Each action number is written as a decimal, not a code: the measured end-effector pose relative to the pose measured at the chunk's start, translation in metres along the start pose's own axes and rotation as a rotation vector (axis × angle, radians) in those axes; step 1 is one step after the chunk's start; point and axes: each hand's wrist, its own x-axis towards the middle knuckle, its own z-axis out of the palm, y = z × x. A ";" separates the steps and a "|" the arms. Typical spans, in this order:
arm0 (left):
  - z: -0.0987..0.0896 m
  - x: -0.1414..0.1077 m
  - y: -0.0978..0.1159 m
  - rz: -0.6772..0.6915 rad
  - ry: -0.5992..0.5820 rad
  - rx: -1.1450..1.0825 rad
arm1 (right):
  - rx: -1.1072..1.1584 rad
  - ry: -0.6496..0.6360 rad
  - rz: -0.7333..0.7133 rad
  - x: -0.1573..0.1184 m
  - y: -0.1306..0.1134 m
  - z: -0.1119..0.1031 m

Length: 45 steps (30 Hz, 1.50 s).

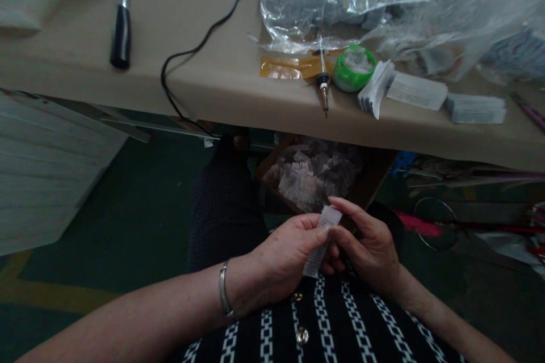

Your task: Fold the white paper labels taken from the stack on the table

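A narrow white label [315,258] with fine printed text is held low in front of my body, over my lap. My left hand [286,249] is closed on it, thumb pressed across its middle. My right hand [369,247] meets it from the other side. Its thumb lies against the label beside the left thumb, and its index finger reaches to the upper end. The other right fingers curl underneath, partly hidden. Beyond the hands, under the table edge, a cardboard box [279,153] contains a heap of crumpled translucent scraps [304,178].
On the table [204,88] lie a hammer [122,28], a black cable [204,39], a soldering-iron-like pen tool [324,88], a green round container [353,70], stacks of printed labels [417,89] and clear plastic bags [340,0]. A white panel [51,170] stands at left.
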 end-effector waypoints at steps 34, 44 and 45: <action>0.001 -0.004 0.011 0.027 -0.064 0.035 | 1.047 -0.511 0.386 0.048 0.012 0.001; 0.000 -0.012 0.008 0.019 -0.029 0.007 | -0.118 -0.202 -0.173 0.023 -0.010 -0.012; 0.000 -0.012 0.007 0.017 -0.026 0.009 | -0.135 -0.196 -0.183 0.020 -0.010 -0.011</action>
